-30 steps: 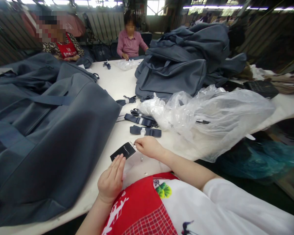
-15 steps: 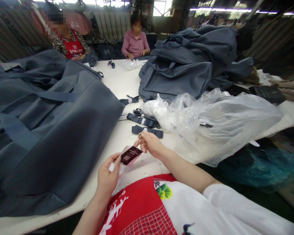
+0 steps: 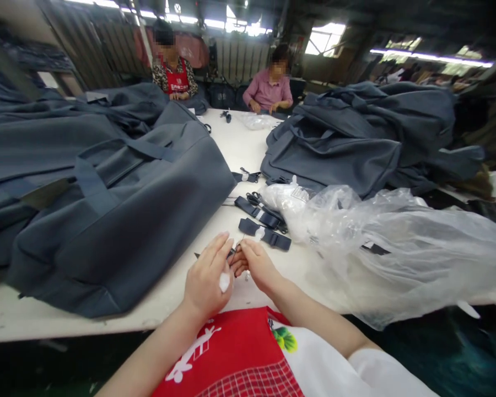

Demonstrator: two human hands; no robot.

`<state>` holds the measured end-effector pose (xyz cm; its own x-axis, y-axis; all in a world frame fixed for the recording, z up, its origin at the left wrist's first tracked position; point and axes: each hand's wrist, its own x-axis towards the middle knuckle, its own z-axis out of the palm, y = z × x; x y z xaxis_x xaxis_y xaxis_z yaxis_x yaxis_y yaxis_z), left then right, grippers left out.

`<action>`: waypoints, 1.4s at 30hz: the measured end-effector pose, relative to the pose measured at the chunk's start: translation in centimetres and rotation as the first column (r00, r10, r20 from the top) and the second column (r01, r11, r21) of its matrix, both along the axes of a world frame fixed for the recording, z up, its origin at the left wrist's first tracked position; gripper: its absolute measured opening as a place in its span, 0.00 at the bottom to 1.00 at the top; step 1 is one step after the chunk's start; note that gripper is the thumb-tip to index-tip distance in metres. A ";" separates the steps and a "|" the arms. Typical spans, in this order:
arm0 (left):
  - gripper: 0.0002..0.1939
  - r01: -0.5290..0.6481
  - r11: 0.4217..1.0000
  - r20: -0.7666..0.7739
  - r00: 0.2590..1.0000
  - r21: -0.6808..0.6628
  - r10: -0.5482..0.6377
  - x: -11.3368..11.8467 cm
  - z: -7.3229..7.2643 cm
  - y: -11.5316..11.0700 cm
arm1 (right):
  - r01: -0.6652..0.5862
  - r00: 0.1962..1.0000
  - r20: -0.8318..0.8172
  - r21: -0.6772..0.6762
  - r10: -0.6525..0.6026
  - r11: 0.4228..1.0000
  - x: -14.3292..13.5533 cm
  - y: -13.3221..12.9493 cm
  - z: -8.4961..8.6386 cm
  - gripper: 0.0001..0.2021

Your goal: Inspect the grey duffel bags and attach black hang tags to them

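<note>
In the lower middle of the frame, the left hand (image 3: 209, 274) closes over a dark tag (image 3: 231, 253), which is mostly hidden beneath its fingers; a small white piece (image 3: 224, 282) shows against the same hand. Just beside it, the right hand (image 3: 257, 266) has its fingertips bunched, pinching what looks like a thin cord (image 3: 239, 246) at the tag's end. Above the right hand lie folded straps (image 3: 279, 241) on the white table (image 3: 237, 140). A large blue-grey bag (image 3: 161, 215) fills the left of the frame, clear plastic bags (image 3: 421, 264) the right, with a pile of bags (image 3: 355, 132) at upper right. Two people (image 3: 268, 91) sit across the table, at upper centre.
</note>
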<state>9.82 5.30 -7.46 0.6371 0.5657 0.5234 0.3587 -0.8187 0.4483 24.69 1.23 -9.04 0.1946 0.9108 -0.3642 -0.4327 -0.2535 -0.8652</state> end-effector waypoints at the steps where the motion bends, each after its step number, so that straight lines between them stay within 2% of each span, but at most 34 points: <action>1: 0.25 0.010 0.999 -0.018 1.000 -0.032 -0.011 0.2 -0.2 0.0 | 0.019 1.000 -0.014 0.011 -0.019 1.000 -0.1 0.0 0.1 0.19; 4: 0.18 -0.036 0.975 0.010 0.999 -0.218 0.040 0.5 -1.1 0.3 | 0.119 0.992 -0.048 0.047 -0.117 0.992 -0.3 0.2 0.4 0.20; 9: 0.14 -0.043 0.860 0.136 0.982 -0.509 0.130 0.3 -1.9 0.5 | 0.245 0.966 -0.095 0.045 -0.240 0.969 -0.2 0.9 0.7 0.17; 12: 0.11 -0.076 0.785 0.156 0.964 -0.615 0.215 0.2 -1.9 0.4 | 0.253 0.962 -0.110 0.018 -0.249 0.967 -0.8 1.6 0.8 0.14; 14: 0.11 -0.125 0.758 0.157 0.945 -0.640 0.288 0.0 -1.8 0.3 | 0.235 0.966 -0.111 0.008 -0.233 0.972 -1.5 2.3 1.1 0.12; 16: 0.11 -0.168 0.740 0.161 0.922 -0.651 0.351 -0.5 -1.4 0.4 | 0.200 0.973 -0.123 0.007 -0.197 0.980 -2.3 3.0 1.4 0.10; 18: 0.09 -0.204 0.749 0.179 0.900 -0.630 0.397 -1.5 -0.8 0.6 | 0.146 0.977 -0.153 -0.017 -0.147 0.989 -3.0 3.8 1.9 0.07; 21: 0.10 -0.270 0.831 0.165 0.906 -0.486 0.391 -3.9 0.1 1.1 | 0.002 0.989 -0.145 -0.055 -0.010 0.998 -3.8 5.0 2.3 0.07; 23: 0.08 -0.280 0.895 0.084 0.941 -0.346 0.327 -5.9 0.6 1.3 | -0.112 0.992 -0.069 -0.039 0.110 0.993 -4.3 5.8 2.3 0.10; 25: 0.05 -0.260 0.931 -0.013 0.964 -0.254 0.266 -7.9 0.7 1.3 | -0.213 0.977 0.030 -0.011 0.213 0.977 -4.8 6.5 2.1 0.13; 28: 0.04 -0.276 0.936 -0.093 0.961 -0.216 0.262 -10.1 0.7 1.1 | -0.336 0.932 0.149 0.004 0.331 0.942 -6.1 7.5 1.8 0.17; 31: 0.05 -0.312 0.917 -0.129 0.949 -0.246 0.288 -11.4 0.5 0.8 | -0.431 0.880 0.236 0.027 0.413 0.902 -7.8 8.4 2.1 0.19; 33: 0.09 -0.344 0.898 -0.139 0.938 -0.274 0.317 -12.2 0.5 0.8 | -0.535 0.802 0.330 0.029 0.498 0.844 -8.9 9.3 3.1 0.19; 35: 0.12 -0.410 0.855 -0.086 0.910 -0.317 0.405 -13.0 0.6 1.1 | -0.662 0.649 0.528 0.036 0.548 0.749 -9.7 10.9 4.9 0.16; 36: 0.13 -0.444 0.825 -0.034 0.886 -0.349 0.462 -13.4 0.7 1.4 | -0.706 0.555 0.668 0.064 0.496 0.705 -10.1 12.0 6.2 0.15; 37: 0.14 -0.471 0.791 0.028 0.853 -0.390 0.521 -13.9 0.8 1.6 | -0.736 0.461 0.804 0.108 0.377 0.669 -10.5 13.4 7.6 0.13; 39: 0.15 -0.486 0.736 0.137 0.784 -0.471 0.606 -14.8 1.2 2.2 | -0.744 0.296 0.955 0.216 0.021 0.633 -11.5 16.7 10.4 0.12; 40: 0.16 -0.484 0.717 0.173 0.756 -0.501 0.631 -15.2 1.4 2.6 | -0.736 0.215 0.972 0.227 -0.098 0.638 -12.1 18.5 11.5 0.12; 41: 0.17 -0.481 0.703 0.198 0.734 -0.523 0.649 -15.5 1.6 2.8 | -0.717 0.145 0.978 0.208 -0.150 0.665 -12.8 20.4 12.4 0.12; 42: 0.18 -0.477 0.694 0.215 0.719 -0.539 0.661 -15.8 1.8 3.1 | -0.698 0.092 0.985 0.168 -0.145 0.696 -13.5 22.2 13.0 0.12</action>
